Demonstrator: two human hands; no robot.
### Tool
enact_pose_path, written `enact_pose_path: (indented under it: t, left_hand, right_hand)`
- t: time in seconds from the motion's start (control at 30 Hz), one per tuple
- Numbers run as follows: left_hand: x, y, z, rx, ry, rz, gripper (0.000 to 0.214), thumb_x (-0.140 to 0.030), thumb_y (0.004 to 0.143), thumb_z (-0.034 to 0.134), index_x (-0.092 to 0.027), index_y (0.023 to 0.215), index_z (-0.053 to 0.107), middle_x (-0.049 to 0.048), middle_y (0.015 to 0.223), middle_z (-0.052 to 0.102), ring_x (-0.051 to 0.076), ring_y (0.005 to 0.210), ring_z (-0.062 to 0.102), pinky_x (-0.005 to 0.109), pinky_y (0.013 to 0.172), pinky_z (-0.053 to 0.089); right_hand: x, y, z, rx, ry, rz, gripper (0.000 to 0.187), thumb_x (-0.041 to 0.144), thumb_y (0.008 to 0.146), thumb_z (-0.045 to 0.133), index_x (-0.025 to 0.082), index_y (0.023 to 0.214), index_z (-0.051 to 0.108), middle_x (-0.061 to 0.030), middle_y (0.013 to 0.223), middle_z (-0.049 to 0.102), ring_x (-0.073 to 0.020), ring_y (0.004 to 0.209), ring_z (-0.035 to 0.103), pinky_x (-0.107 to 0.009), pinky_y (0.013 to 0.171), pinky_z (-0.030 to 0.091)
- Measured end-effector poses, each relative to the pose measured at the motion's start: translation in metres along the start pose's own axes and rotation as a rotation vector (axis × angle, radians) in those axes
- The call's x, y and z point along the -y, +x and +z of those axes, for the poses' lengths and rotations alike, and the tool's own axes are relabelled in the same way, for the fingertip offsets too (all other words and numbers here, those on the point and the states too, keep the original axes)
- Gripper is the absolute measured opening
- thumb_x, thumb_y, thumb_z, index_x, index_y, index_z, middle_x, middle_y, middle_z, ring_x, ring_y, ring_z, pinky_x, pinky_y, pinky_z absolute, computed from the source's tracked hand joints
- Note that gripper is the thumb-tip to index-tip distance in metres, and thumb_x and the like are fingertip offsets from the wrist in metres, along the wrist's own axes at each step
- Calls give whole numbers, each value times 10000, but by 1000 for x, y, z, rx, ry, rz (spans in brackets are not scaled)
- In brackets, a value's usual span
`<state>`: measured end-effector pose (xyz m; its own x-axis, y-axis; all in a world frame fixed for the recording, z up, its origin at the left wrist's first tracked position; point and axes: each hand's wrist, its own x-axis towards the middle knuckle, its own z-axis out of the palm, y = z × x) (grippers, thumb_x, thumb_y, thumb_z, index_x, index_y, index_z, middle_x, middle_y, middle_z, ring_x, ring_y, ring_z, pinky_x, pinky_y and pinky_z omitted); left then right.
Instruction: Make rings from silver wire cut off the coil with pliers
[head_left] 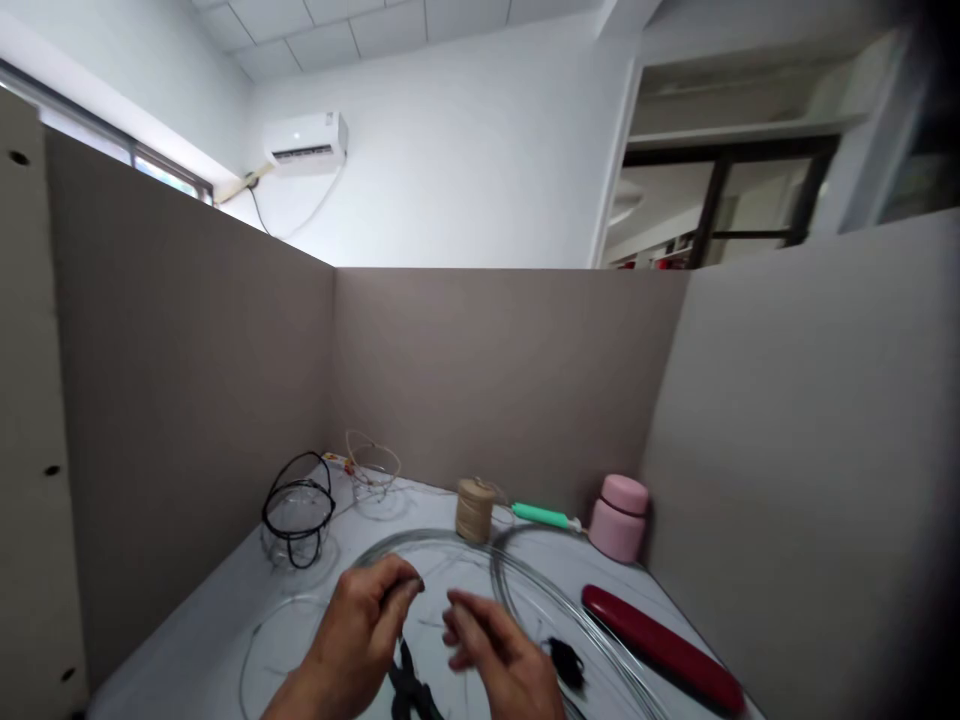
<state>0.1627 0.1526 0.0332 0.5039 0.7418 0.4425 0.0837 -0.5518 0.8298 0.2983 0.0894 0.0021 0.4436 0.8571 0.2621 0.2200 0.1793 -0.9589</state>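
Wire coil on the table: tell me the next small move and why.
Probably pick up the pliers with your right hand. That hand looks empty, the pliers lie just below your left hand, and the wire coil lies right under both hands.

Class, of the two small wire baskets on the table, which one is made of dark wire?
The black-wire basket on the left. The pale wire basket sits farther back, near the corner, and its thin wire is light tan.
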Motion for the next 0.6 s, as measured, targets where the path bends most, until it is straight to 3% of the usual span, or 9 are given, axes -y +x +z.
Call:
enact_pose_path:
  t: [0.1, 0.2, 0.33, 0.47, 0.6]
  left_hand:
    - [-1, -8, 10, 70, -55, -8, 253, -332, 812, 419, -168, 692, 570, -16, 553, 434, 104, 528, 386, 196, 503, 298]
    - [0, -13, 17, 125, -138, -46, 254, -342, 805, 425, -159, 688, 557, -17, 562, 428, 103, 532, 382, 199, 500, 299]
    - [1, -15, 23, 185, -195, -76, 244, -328, 788, 444, -137, 678, 550, -22, 551, 426, 94, 522, 360, 206, 498, 289]
    - [1, -13, 29, 217, -370, -150, 259, -366, 750, 479, -128, 659, 525, -46, 493, 370, 74, 464, 297, 206, 444, 233]
    - [0, -11, 32, 272, -608, -289, 279, -404, 692, 535, -129, 652, 511, -75, 422, 335, 47, 396, 224, 199, 400, 153]
  right_hand:
    - [24, 5, -4, -2, 271, 23, 282, 354, 685, 626, 131, 856, 657, -67, 748, 662, -165, 658, 599, -259, 579, 486]
    - [16, 2, -3, -35, 389, -6, 185, 304, 664, 660, 138, 745, 668, -40, 678, 653, -122, 591, 564, -234, 564, 462]
    - [1, -6, -4, -147, 394, -33, 165, 292, 634, 687, 161, 730, 665, -12, 589, 636, -112, 516, 538, -225, 489, 442]
    - [4, -9, -6, -238, 323, -81, 154, 296, 614, 699, 162, 678, 656, -1, 555, 619, -111, 479, 524, -229, 454, 434]
    - [10, -9, -9, -176, 315, -55, 196, 293, 587, 714, 165, 725, 656, -3, 581, 629, -115, 490, 529, -240, 474, 447]
